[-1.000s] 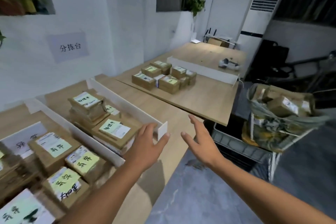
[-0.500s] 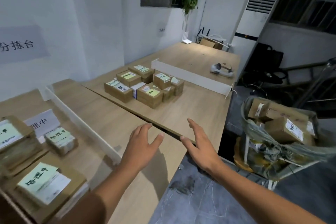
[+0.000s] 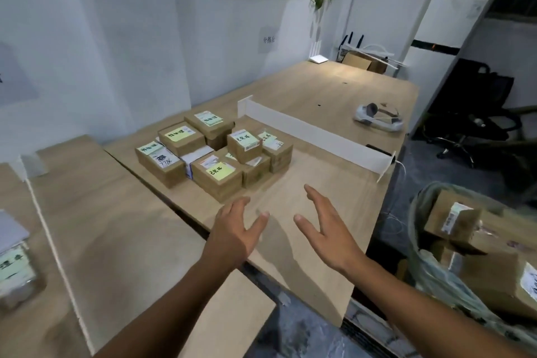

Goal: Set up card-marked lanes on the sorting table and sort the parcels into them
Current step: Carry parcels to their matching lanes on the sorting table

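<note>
Several brown parcels (image 3: 216, 154) with yellow and green notes stand clustered on the far wooden table (image 3: 334, 189). A long white divider strip (image 3: 316, 132) stands upright behind them. My left hand (image 3: 236, 231) and my right hand (image 3: 325, 227) hover empty, fingers spread, over the table's near part, just in front of the cluster. A second white divider (image 3: 52, 238) runs along the near table (image 3: 122, 241) at left. A labelled parcel (image 3: 14, 270) shows at the left edge, blurred.
A bag of more parcels (image 3: 476, 244) sits at the right, beside the table edge. A white headset (image 3: 377, 115) lies on the far table. A gap separates the two tables. An air conditioner (image 3: 453, 17), a chair and a plant stand beyond.
The view has swung right, from the sorted lanes on the near table toward the far table's parcel cluster. Both open hands moved forward over the far table.
</note>
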A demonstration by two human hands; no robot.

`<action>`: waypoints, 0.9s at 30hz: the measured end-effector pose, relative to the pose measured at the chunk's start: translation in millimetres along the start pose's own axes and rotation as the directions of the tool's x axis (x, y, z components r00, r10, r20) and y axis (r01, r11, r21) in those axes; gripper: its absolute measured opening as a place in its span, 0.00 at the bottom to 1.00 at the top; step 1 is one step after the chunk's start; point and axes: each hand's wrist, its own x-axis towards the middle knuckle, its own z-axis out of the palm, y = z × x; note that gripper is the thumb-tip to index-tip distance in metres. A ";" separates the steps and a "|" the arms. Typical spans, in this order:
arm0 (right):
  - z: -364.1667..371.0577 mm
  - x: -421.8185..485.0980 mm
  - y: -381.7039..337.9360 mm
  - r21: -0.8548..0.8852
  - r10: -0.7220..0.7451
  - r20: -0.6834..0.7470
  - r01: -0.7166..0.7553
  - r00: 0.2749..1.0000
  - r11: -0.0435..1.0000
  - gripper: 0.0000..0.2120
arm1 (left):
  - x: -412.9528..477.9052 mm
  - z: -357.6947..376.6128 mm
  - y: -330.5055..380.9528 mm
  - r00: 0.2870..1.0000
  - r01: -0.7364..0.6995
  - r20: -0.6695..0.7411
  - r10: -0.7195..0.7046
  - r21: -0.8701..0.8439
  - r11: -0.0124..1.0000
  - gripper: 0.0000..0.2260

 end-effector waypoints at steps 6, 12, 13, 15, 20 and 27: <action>-32.4 99.0 58.6 0.094 -0.063 0.115 0.052 0.991 0.994 0.30 | 63.9 44.7 37.9 0.991 0.107 -0.083 -0.104 0.033 0.994 0.29; -32.8 208.9 73.7 0.188 -0.142 0.212 0.103 0.967 0.977 0.31 | 134.5 44.6 33.7 0.958 0.210 -0.198 -0.206 0.002 0.978 0.29; -29.3 229.2 74.1 0.205 -0.151 0.221 0.106 0.963 0.973 0.28 | 150.9 44.5 28.7 0.950 0.233 -0.213 -0.227 0.001 0.973 0.30; -18.5 267.6 80.0 0.224 -0.145 0.225 0.093 0.964 0.970 0.28 | 185.6 45.8 17.7 0.939 0.257 -0.231 -0.254 -0.015 0.966 0.31; 26.2 365.9 108.5 0.209 -0.052 0.298 -0.012 0.953 0.978 0.40 | 291.8 59.9 -19.8 0.897 0.310 -0.284 -0.338 -0.140 0.940 0.30; 98.3 484.5 138.7 0.045 0.017 0.349 -0.034 0.937 0.998 0.33 | 400.0 90.7 -79.8 0.821 0.419 -0.277 -0.499 -0.300 0.857 0.31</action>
